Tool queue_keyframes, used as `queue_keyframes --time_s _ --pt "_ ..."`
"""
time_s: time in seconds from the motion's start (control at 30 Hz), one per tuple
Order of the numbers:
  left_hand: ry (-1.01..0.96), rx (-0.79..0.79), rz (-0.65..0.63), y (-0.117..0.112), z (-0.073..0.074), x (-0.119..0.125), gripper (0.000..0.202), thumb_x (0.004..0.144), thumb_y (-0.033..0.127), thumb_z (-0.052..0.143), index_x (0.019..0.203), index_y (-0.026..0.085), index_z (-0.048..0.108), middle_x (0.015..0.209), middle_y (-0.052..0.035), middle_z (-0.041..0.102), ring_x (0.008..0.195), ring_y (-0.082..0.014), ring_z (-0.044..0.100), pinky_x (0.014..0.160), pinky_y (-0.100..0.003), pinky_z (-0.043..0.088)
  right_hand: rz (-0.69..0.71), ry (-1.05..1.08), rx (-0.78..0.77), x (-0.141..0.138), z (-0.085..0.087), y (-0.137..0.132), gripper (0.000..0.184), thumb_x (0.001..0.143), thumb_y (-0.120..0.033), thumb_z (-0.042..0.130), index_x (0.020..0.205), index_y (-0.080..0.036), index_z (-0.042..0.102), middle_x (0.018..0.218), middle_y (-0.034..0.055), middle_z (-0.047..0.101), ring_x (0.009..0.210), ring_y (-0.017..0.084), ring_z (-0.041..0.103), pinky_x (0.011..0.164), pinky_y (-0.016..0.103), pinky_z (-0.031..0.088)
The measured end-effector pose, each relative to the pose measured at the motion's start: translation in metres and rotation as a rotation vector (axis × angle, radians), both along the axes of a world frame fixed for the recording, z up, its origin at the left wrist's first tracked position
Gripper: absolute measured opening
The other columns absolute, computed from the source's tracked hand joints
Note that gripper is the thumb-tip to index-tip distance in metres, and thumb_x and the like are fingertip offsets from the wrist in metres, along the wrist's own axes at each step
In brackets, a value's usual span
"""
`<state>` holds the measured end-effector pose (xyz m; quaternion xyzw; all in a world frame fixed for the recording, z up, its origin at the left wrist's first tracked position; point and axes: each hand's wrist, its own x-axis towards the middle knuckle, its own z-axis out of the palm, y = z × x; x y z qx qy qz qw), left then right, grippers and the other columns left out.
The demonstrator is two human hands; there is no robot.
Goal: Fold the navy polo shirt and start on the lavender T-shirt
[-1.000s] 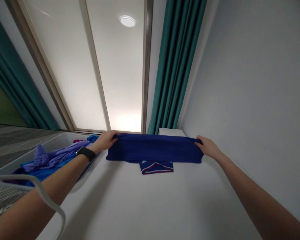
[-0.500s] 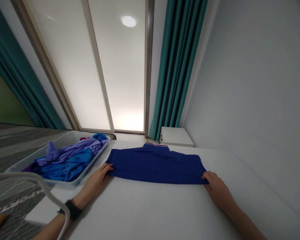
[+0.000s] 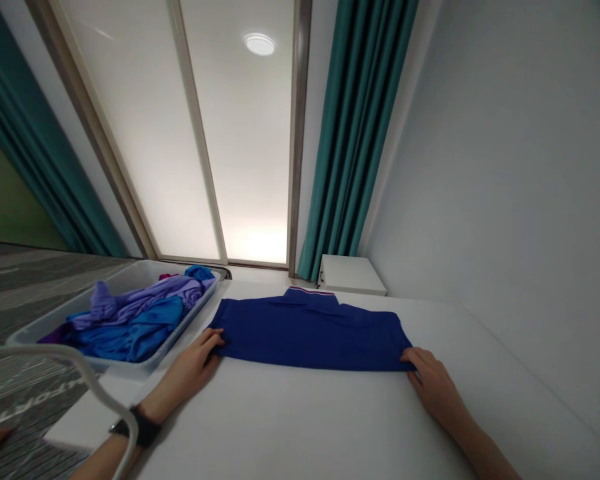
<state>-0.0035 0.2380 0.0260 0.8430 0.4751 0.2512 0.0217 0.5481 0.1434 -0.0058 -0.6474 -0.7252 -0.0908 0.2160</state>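
Note:
A navy blue polo shirt (image 3: pixel 310 333) lies folded into a wide strip across the white table (image 3: pixel 290 420). Its collar, edged with a red and white stripe, points away from me. My left hand (image 3: pixel 200 360), with a dark watch on the wrist, pinches the shirt's left end near the lower corner. At the lower right corner, my right hand (image 3: pixel 430 377) has its fingers closed on the fabric, thumb at the front edge. Between both hands the cloth lies fairly flat, with slight wrinkles below the collar.
Left of the shirt, a translucent plastic bin (image 3: pixel 155 360) holds rumpled purple and blue clothes (image 3: pixel 135 313). A pale curved tube (image 3: pixel 100 390) crosses in front of my left forearm. Behind the table stand a small white cabinet (image 3: pixel 353 275) and a teal curtain (image 3: pixel 355 147); a wall rises at right.
Almost nothing differs. Both hands stay on the shirt's ends, and the view has shifted very slightly.

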Motion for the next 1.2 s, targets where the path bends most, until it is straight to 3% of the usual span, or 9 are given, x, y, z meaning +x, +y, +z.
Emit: queue_keyframes --time_s 0.33,0.47,0.57,0.63,0.7,0.77,0.93,1.03,1.2 --pt "-0.005 -0.041 -0.008 0.002 0.0 0.001 0.023 0.084 0.017 0.042 0.099 0.022 0.059 0.124 -0.0101 0.06 0.116 -0.0241 0.06 0.097 -0.035 0.051 0.015 -0.008 -0.011 0.002 0.002 -0.008 0.025 0.076 -0.014 0.045 0.091 -0.023 0.062 0.102 0.0091 0.066 0.099 0.024 0.061 0.081 0.037 0.048" --pt "0.023 -0.049 -0.01 -0.002 0.004 0.002 0.025 0.083 0.017 0.04 0.099 0.021 0.059 0.123 -0.0103 0.061 0.118 -0.0237 0.059 0.098 -0.036 0.049 -0.005 -0.071 -0.025 -0.006 0.017 -0.019 0.025 0.074 -0.013 0.044 0.088 -0.023 0.061 0.098 0.0073 0.067 0.096 0.024 0.061 0.081 0.038 0.046" --pt "0.135 -0.013 0.021 -0.008 0.015 0.008 0.03 0.078 0.019 0.045 0.103 0.022 0.061 0.12 -0.0095 0.064 0.116 -0.0273 0.059 0.102 -0.045 0.043 -0.01 -0.157 -0.043 -0.022 0.034 -0.018 0.019 0.076 -0.015 0.044 0.082 -0.023 0.061 0.093 0.0056 0.067 0.093 0.024 0.061 0.087 0.042 0.042" --pt "0.212 0.034 0.03 -0.01 0.024 0.023 0.037 0.079 0.021 0.046 0.113 0.022 0.061 0.121 -0.0096 0.065 0.117 -0.0291 0.058 0.105 -0.05 0.036 -0.005 -0.176 -0.038 -0.043 0.044 -0.009 0.023 0.08 -0.016 0.042 0.084 -0.022 0.063 0.094 0.0074 0.068 0.096 0.024 0.06 0.091 0.043 0.041" --pt "0.241 0.075 0.001 -0.008 0.031 0.048 0.043 0.088 0.026 0.043 0.129 0.021 0.055 0.131 -0.0112 0.061 0.124 -0.0285 0.053 0.107 -0.049 0.033 0.016 -0.156 -0.029 -0.072 0.052 0.007 0.032 0.088 -0.02 0.038 0.103 -0.018 0.066 0.109 0.0121 0.067 0.107 0.025 0.058 0.098 0.043 0.039" --pt "0.233 0.108 -0.049 -0.001 0.034 0.079 0.049 0.094 0.034 0.04 0.141 0.021 0.046 0.143 -0.0101 0.051 0.132 -0.0275 0.045 0.111 -0.047 0.029 0.071 -0.135 -0.04 -0.106 0.056 0.028 0.041 0.094 -0.027 0.035 0.124 -0.014 0.06 0.128 0.0143 0.061 0.121 0.026 0.052 0.107 0.044 0.032" --pt "0.265 0.076 -0.203 0.023 0.023 0.149 0.054 0.098 0.041 0.036 0.148 0.02 0.037 0.153 -0.0085 0.038 0.142 -0.0229 0.032 0.118 -0.043 0.021 0.173 -0.083 -0.179 -0.177 0.055 0.075 0.055 0.096 -0.032 0.032 0.147 -0.011 0.038 0.153 0.0113 0.038 0.141 0.025 0.031 0.117 0.046 0.019" --pt "0.256 0.03 -0.198 0.031 0.012 0.165 0.053 0.098 0.042 0.035 0.147 0.021 0.039 0.154 -0.008 0.038 0.143 -0.0224 0.031 0.118 -0.044 0.021 0.189 -0.051 -0.253 -0.19 0.047 0.089 0.058 0.096 -0.034 0.031 0.149 -0.011 0.033 0.156 0.011 0.03 0.145 0.024 0.024 0.118 0.047 0.017" --pt "0.27 -0.049 -0.173 0.031 0.003 0.167 0.054 0.099 0.045 0.034 0.147 0.02 0.039 0.154 -0.0093 0.036 0.143 -0.0234 0.03 0.117 -0.046 0.024 0.189 -0.03 -0.301 -0.188 0.038 0.09 0.061 0.096 -0.039 0.03 0.151 -0.013 0.029 0.158 0.01 0.025 0.146 0.023 0.02 0.118 0.047 0.015"
